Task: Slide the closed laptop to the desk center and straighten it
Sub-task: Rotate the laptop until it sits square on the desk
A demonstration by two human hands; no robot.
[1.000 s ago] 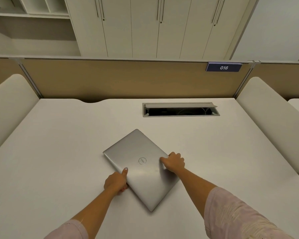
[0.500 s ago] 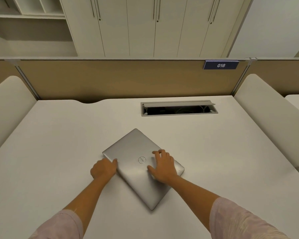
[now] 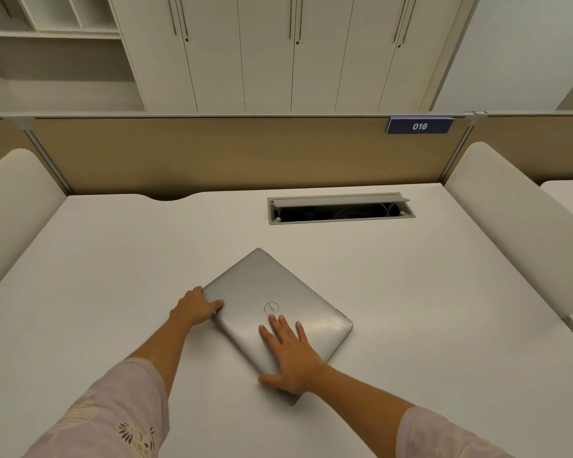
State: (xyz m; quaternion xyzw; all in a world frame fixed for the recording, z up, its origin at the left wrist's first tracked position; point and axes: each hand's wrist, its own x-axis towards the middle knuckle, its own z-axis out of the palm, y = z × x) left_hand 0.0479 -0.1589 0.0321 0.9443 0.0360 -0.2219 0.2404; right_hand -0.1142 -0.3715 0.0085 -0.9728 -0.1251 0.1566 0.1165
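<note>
- Head view: the closed laptop point(image 3: 272, 317) lies flat on the desk point(image 3: 113, 266), roughly mid-desk but turned well askew, one corner pointing toward the cable box point(image 3: 339, 209) at the back and another toward the person.
- The left hand point(image 3: 194, 307) cups the laptop's left corner, fingers curled onto the lid edge; it is closed around that corner rather than lying flat.
- The right hand point(image 3: 290, 357) rests open, palm down, fingers spread on the near part of the lid, thumb at the near-left edge. The two hands are apart, both touching the laptop.
- The step in hand looks like the straightening turn. To do it well, press lightly with the flat hand as a pivot while the other hand swings its corner, keeping the base flat on the desk so it slides and does not lift.
- Judge squareness against the front edge of the cable box or the partition point(image 3: 212, 153), and stop once the long sides run parallel.
- Too much downward pressure could make it drag or jump.
</note>
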